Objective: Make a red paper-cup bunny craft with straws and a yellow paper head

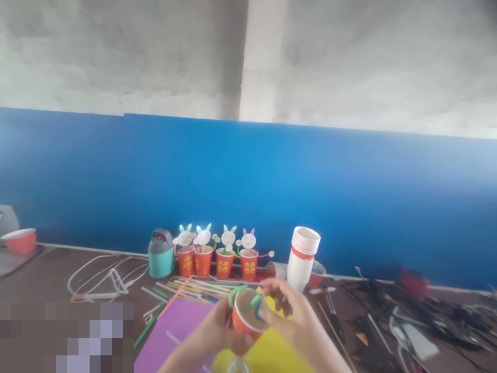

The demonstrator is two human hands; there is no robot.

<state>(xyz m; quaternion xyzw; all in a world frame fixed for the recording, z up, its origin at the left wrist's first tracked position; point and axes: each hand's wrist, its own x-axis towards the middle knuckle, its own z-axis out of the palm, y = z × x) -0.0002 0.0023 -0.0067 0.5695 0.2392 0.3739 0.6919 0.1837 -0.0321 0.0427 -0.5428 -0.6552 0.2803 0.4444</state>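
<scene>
A red paper cup (pixel 245 322) is tilted with its open mouth toward me, above purple paper (pixel 176 331) and yellow paper (pixel 277 352). My left hand (pixel 223 326) is wrapped round the cup's left side and bottom. At the cup's right rim my right hand (pixel 281 308) pinches a green strip (pixel 256 300) that reaches into the mouth. Another bit of green (pixel 236 294) curls over the left rim. Below the cup, a round clear object (pixel 238 365) lies at the frame's bottom edge.
Red cups with rabbit faces (pixel 249 261) stand in a row by the blue partition (pixel 248 181). Nearby are a teal container (pixel 161 261), stacked white cups (pixel 301 264), coloured sticks (pixel 194 290), pens and tangled cables (pixel 438 316).
</scene>
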